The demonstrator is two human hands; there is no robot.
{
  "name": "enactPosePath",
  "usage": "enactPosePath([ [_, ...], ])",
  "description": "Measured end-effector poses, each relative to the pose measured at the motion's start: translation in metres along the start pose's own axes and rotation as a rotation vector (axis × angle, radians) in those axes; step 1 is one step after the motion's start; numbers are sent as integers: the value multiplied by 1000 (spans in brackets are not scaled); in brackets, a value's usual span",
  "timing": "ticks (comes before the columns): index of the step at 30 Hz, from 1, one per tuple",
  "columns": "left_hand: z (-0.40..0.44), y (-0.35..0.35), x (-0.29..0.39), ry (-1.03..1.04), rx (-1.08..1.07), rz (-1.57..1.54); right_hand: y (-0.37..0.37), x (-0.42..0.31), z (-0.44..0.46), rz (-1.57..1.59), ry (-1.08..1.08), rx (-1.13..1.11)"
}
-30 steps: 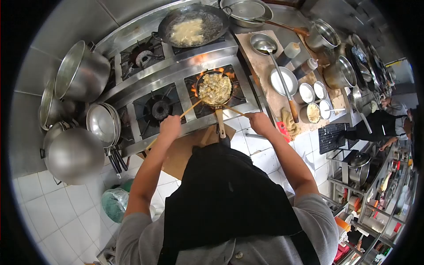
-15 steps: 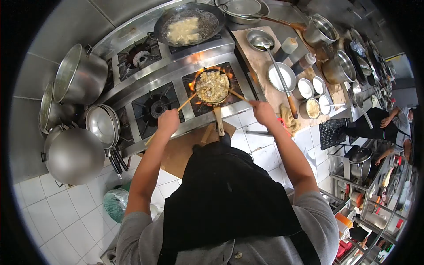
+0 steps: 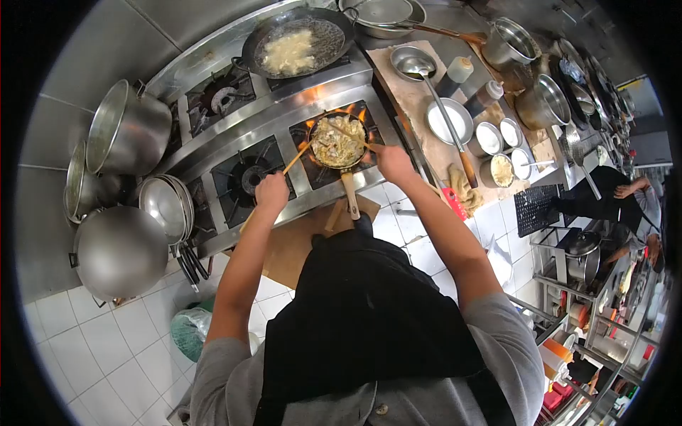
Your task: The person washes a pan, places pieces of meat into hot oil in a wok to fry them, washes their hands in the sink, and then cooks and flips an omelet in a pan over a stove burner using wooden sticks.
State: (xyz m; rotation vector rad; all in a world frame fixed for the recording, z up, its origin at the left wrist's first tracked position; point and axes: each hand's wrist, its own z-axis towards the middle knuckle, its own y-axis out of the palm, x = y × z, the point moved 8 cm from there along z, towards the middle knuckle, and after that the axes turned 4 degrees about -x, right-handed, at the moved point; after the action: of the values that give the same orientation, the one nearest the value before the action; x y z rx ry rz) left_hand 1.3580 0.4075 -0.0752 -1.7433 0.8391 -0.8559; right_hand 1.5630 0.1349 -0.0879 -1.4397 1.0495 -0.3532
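Note:
A small pan [image 3: 328, 164] sits over flames on the front right burner, filled with browned, lumpy food [image 3: 337, 144]. Its wooden handle [image 3: 350, 193] points toward my body, and no hand is on it. My left hand [image 3: 273, 190] is closed on a wooden stick [image 3: 297, 157] that slants up to the pan's left edge. Closed as well, my right hand [image 3: 395, 163] holds another wooden stick [image 3: 352, 135], whose far end reaches over the food from the right.
Behind stands a wok [image 3: 297, 44] with pale food in oil. Steel pots [image 3: 135, 128] and stacked pans [image 3: 163, 206] are at left. The right-hand board [image 3: 444, 167] holds a ladle [image 3: 449, 122], bottles and bowls. A co-worker [image 3: 604, 202] stands far right.
My right hand has moved left, nearer the pan, and its stick now lies farther over the food. My left hand stays left of the pan. The view has shifted slightly.

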Motion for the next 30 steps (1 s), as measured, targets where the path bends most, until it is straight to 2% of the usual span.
enactPosePath([
  [5, -7, -5, -4, -37, -27, -7, -1, 14, -10, -35, 53, -99],
  [9, -18, -20, 13, -15, -9, -38, -30, 4, -16, -6, 10, -41],
  [13, 11, -4, 16, -3, 0, -2, -2, -16, 5, 0, 25, -29],
  [17, 8, -4, 2, -42, 3, 12, -6, 12, -7, -5, 43, -69],
  [18, 2, -7, 1, -41, 3, -4, -17, 13, -15, 16, -26, 12],
  [21, -7, -14, 15, -18, -8, -27, -25, 25, -14, 29, 42, 60],
  [22, 1, -9, 16, -17, -3, -21, -15, 28, -12, 54, 4, 107],
  [25, 18, 2, 10, -9, 27, -28, 35, 43, -13, -37, 29, -24],
  [26, 19, 0, 9, -12, 36, -33, 20, 34, -25, -6, -39, 11],
  [28, 10, -6, 12, 11, 49, -42, -14, 31, -41, 28, -7, 68],
  [30, -2, -2, 24, 57, 36, -34, -16, 45, -50, 65, 11, 132],
])
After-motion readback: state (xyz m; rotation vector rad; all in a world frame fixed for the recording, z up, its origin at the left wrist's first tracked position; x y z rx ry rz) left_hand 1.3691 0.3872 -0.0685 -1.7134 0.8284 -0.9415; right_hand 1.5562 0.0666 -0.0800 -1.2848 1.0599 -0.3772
